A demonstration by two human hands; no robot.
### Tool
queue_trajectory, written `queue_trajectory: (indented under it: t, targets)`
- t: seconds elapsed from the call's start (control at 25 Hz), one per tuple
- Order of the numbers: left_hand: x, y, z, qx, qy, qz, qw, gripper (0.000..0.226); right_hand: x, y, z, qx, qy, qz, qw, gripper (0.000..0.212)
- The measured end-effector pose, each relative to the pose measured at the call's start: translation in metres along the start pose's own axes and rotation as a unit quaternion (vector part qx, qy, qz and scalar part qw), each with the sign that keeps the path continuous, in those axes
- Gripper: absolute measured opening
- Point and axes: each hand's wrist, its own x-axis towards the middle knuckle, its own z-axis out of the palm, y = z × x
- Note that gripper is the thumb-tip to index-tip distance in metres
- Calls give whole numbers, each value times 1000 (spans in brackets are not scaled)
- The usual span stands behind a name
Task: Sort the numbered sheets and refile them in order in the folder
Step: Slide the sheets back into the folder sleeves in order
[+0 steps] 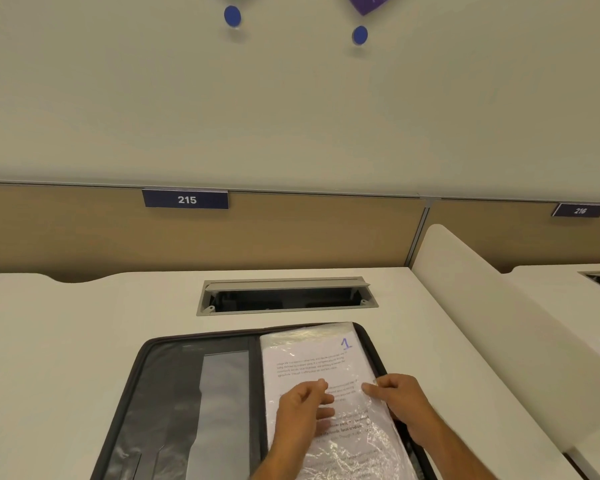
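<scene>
Folder [201, 393] lies open on the table [66, 323], left half showing only its dark pocket, right half holding a stack of plastic sleeves [326, 445]. Top sheet [309, 362] is marked 1 in blue and sits inside a sleeve, so the front of the order looks right. My left hand [300, 415] rests on that sleeve, fingers loosely curled on the plastic, pinching nothing that I can tell. My right hand [400, 400] pinches the sleeve's right edge between thumb and forefinger. Sheets under 1 are hidden, so I can't tell if they're in order. No loose sheets on the table, so probably a late check or just starting.
</scene>
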Motion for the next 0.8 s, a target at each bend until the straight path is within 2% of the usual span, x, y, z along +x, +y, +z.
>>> queue_trajectory:
  t: [0.08, 0.16, 0.24, 0.32, 0.4, 0.48, 0.56, 0.6, 0.68, 0.76, 0.8]
  targets:
    - [9, -11, -21, 179, 10, 118, 977, 12, 3, 3, 4, -70, 58, -15, 996, 24]
    - [17, -18, -47, 372, 44, 230, 898, 21, 4, 3, 4, -131, 103, -32, 986, 17]
    - [30, -28, -74, 481, 74, 299, 821, 44, 8, 5, 5, -172, 118, -35, 977, 16]
    - [36, -35, -96, 565, 70, 273, 775, 67, 10, 6, 6, -209, 119, -20, 970, 19]
    - [39, -41, -117, 633, 83, 236, 732, 77, 12, 9, 7, -265, 121, -22, 956, 24]
    - [36, -45, -125, 659, 67, 223, 716, 77, 10, 10, 6, -312, 140, -54, 938, 30]
    - [33, -46, -125, 682, 41, 192, 704, 81, 7, 14, 10, -340, 159, -135, 917, 39]
    - [34, -48, -124, 690, 41, 188, 697, 83, 4, 16, 14, -351, 141, -179, 908, 48]
    - [34, -50, -123, 701, 34, 194, 685, 85, -2, 17, 28, -404, 46, -232, 884, 69]
    - [35, -51, -122, 708, 35, 194, 679, 86, -4, 20, 46, -487, -20, -228, 843, 81]
    - [36, -52, -122, 708, 38, 195, 678, 87, -4, 24, 51, -519, -27, -216, 826, 88]
